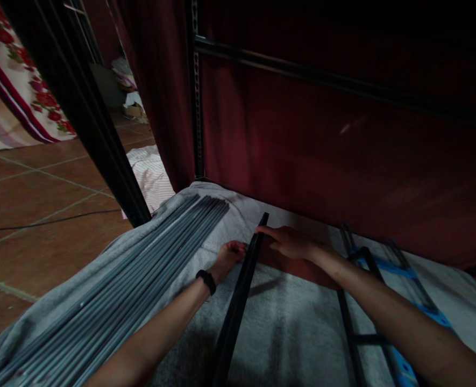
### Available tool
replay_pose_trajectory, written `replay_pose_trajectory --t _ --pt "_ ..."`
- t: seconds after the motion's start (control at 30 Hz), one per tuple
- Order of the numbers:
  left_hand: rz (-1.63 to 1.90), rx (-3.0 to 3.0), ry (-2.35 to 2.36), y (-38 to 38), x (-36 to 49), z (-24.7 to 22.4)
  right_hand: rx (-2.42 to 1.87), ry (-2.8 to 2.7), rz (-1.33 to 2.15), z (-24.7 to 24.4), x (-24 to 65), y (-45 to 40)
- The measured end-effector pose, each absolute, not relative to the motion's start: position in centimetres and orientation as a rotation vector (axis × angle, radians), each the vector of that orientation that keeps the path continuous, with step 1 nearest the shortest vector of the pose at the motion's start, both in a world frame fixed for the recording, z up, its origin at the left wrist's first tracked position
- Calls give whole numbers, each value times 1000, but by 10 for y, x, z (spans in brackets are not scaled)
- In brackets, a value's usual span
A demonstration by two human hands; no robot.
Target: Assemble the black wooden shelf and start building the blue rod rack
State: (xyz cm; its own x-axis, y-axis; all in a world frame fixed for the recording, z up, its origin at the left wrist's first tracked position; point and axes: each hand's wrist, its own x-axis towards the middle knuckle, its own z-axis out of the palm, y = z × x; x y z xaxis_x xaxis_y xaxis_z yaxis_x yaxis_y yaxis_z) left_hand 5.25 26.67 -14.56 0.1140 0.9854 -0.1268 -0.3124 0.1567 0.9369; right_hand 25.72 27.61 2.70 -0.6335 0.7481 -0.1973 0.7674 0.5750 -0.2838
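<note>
Here's the black bar (242, 287), running away from the bottom edge, up between the two forearms, its far end just past the hands. Left of the left hand (230, 253), a row of thin grey rods (141, 279) lies side by side on the pale sheet (302, 322); a black band (206, 282) circles that wrist. To the right, under and beyond the right forearm, there's a black frame (370, 339) with blue pieces (395, 267) near it. Now the hands: the left, fingers curled, is right by the bar's left side, and whether it pinches anything I can't tell. The right hand (289, 242) comes in from the other side, index finger stretched onto the bar near its far end, the others bent; a firm grip I can't make out. Below the right hand, a reddish-brown patch (302, 272) shows on the sheet. Beyond both hands hangs a dark red curtain (322, 161), a slotted post (198, 107) and crossbar (282, 64) before it. Far off to the left of the hands, tiled floor (40, 199) and a flowered cloth (20, 80).
</note>
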Motion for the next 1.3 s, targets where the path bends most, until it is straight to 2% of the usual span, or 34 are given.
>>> replay_pose_trajectory --t 0.47,0.8,0.93,1.3 --pt "1232 978 932 264 51 -156 1315 2711 -550 31 249 275" --pt "1075 1196 1388 257 34 -140 1333 2709 -587 32 247 274" --pt "971 1145 1333 258 36 -145 1354 2688 -608 34 247 272" --pt "989 983 1163 258 37 -145 1391 2667 -568 33 247 271"
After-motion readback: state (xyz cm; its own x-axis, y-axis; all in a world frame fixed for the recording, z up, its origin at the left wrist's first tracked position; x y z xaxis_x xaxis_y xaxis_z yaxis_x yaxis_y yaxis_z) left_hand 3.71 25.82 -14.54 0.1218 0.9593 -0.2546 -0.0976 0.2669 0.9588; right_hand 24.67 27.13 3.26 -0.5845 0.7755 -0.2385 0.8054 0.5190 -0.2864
